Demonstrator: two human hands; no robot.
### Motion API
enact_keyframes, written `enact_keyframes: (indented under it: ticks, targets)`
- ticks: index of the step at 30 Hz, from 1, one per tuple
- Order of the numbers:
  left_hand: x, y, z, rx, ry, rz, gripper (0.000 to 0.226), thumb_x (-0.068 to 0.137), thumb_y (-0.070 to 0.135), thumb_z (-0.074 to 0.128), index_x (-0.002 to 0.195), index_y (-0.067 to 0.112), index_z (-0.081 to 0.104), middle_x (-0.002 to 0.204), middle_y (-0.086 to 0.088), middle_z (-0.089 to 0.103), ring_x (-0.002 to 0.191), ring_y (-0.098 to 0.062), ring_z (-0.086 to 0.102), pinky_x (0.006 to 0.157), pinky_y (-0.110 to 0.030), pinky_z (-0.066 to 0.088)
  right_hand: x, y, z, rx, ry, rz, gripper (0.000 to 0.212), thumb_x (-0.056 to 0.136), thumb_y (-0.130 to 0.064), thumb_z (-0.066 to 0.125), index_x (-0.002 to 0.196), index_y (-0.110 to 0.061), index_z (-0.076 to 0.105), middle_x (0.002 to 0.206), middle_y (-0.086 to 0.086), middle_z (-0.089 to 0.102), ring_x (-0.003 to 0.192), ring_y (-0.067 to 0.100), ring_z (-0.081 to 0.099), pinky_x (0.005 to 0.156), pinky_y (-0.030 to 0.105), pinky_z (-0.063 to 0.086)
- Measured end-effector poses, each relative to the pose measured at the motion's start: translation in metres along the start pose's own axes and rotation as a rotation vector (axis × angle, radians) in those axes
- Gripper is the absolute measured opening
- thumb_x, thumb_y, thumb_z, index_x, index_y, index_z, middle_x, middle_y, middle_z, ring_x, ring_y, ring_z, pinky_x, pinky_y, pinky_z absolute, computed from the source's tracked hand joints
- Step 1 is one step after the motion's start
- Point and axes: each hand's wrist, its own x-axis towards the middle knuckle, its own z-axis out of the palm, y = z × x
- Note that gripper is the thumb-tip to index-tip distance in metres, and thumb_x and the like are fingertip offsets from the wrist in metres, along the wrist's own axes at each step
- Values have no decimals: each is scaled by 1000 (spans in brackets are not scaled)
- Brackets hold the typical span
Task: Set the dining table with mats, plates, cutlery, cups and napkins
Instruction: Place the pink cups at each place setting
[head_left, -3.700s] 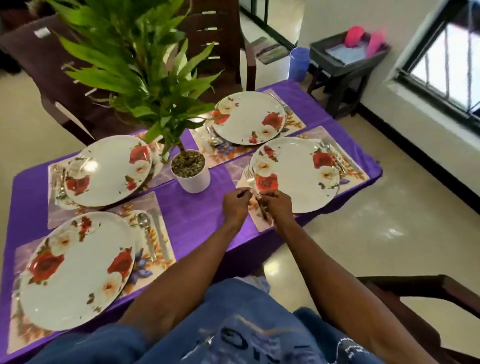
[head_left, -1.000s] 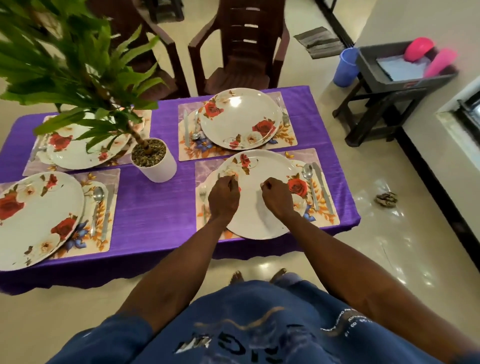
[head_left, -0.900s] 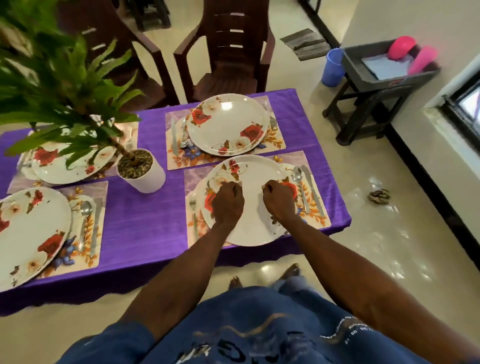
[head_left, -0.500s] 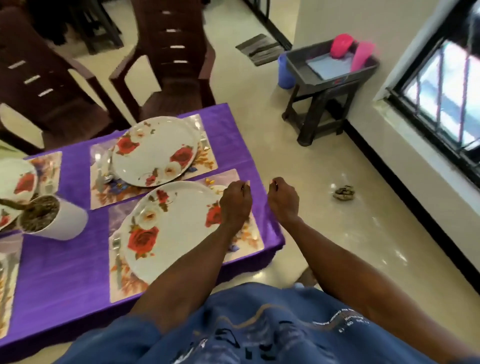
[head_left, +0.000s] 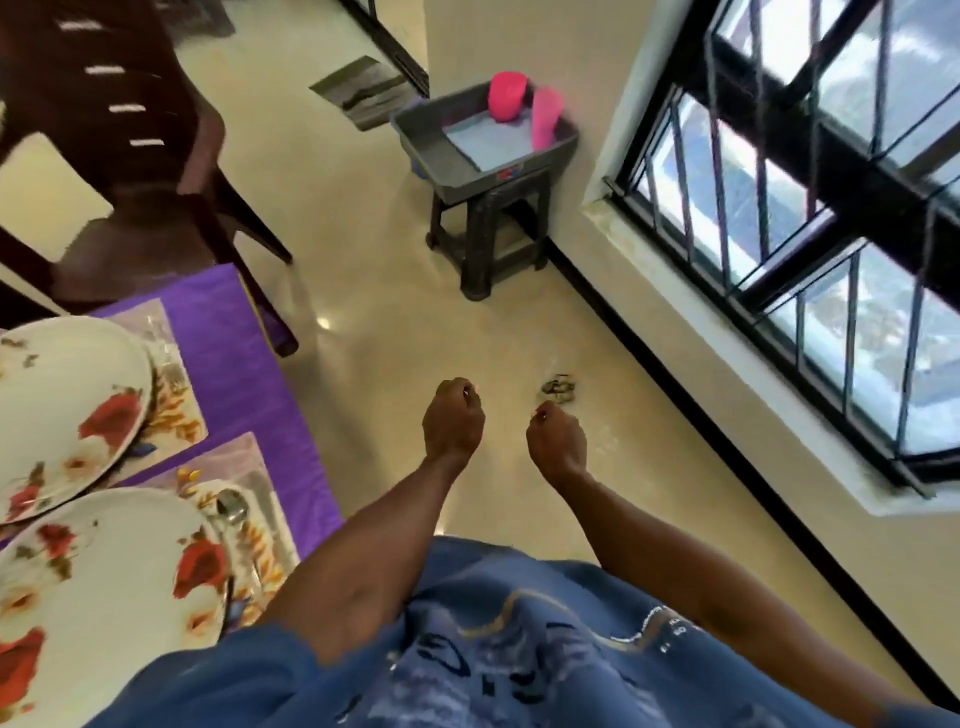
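Both hands are now seen out over the bare floor (head_left: 415, 291), clear of the table edge, whereas half a second ago the left hand (head_left: 452, 423) was still above the near mat and a second ago both were over the near plate (head_left: 98, 587). The left hand and the right hand (head_left: 556, 441) are each held with fingers curled into a loose fist, side by side but apart, and nothing is seen gripped in either (the fingertips face away, so anything very small tucked inside cannot be told). The view has been swung to the right: the potted plant and the two farther settings have gone out of sight, and only the end of the purple tablecloth (head_left: 244, 379) is kept at the left edge. On it the near plate is seen resting on its floral mat (head_left: 265, 535), with a spoon (head_left: 231, 506) lying just beside the plate's right rim; the second plate (head_left: 67, 410) is set on its own mat (head_left: 174, 400) beyond. A grey tray (head_left: 467, 156) is carried on a dark stool (head_left: 488, 239) by the barred window (head_left: 805, 218), and two pink cups (head_left: 506, 101) are seen in it, well apart from the hands. A brown chair (head_left: 119, 171) is seen behind the table
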Motion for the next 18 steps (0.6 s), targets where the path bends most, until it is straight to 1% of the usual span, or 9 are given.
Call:
enact_keyframes:
  ticks: [2, 5, 7, 8, 10, 11, 15, 18]
  targets:
    - [20, 8, 10, -5, 6, -35, 18, 96, 17, 49, 104, 11, 64, 109, -11, 62, 93, -32, 61, 73, -31, 41, 24, -3, -8, 10, 7, 1, 22, 94, -18, 43, 97, -10, 63, 98, 16, 69, 84, 35, 63, 64, 32, 43]
    - [46, 17, 21, -3, -18, -51, 21, 96, 16, 51, 113, 9, 62, 117, -12, 59, 97, -34, 61, 79, -35, 45, 61, -17, -12, 40, -3, -8, 22, 93, -20, 41, 91, -13, 62, 93, 14, 69, 78, 33, 62, 67, 38, 51]
    - [73, 21, 29, 10, -33, -42, 22, 95, 16, 53, 114, 9, 61, 118, -13, 59, 97, -35, 61, 80, -37, 46, 91, -33, -15, 58, -4, -14, 20, 90, -19, 42, 86, -13, 61, 89, 12, 68, 75, 31, 61, 67, 41, 54]
    - [87, 21, 32, 18, -38, -34, 22, 95, 16, 53, 114, 9, 61, 117, -13, 59, 97, -36, 61, 80, -38, 46, 105, -41, -16, 63, -3, -17, 20, 90, -18, 43, 88, -13, 63, 88, 10, 68, 75, 31, 62, 66, 40, 54]
    - [129, 25, 33, 25, -55, -17, 22, 94, 16, 54, 114, 10, 61, 118, -13, 59, 97, -36, 61, 80, -39, 47, 142, -61, -18, 75, -7, -6, 19, 91, -17, 45, 95, -14, 64, 86, 7, 65, 76, 29, 61, 65, 35, 51]
    - [155, 27, 32, 31, -63, 1, 23, 94, 16, 54, 115, 10, 61, 119, -13, 58, 97, -36, 61, 80, -39, 47, 163, -73, -18, 74, -7, -6, 19, 91, -17, 45, 94, -15, 63, 87, 7, 66, 74, 27, 59, 64, 34, 50]
    - [257, 37, 9, 106, -103, 80, 28, 96, 16, 53, 122, 9, 58, 124, -13, 56, 100, -35, 61, 83, -40, 48, 239, -119, -23, 57, -18, -1, 13, 89, -18, 47, 85, -20, 59, 84, 4, 65, 73, 23, 60, 67, 41, 57]
    - [331, 45, -11, 112, -85, 62, 29, 96, 17, 52, 123, 10, 58, 126, -11, 56, 99, -35, 62, 84, -40, 49, 291, -162, -30, 113, 12, 42, 13, 90, -15, 48, 89, -17, 61, 86, 5, 65, 74, 21, 58, 67, 39, 55]
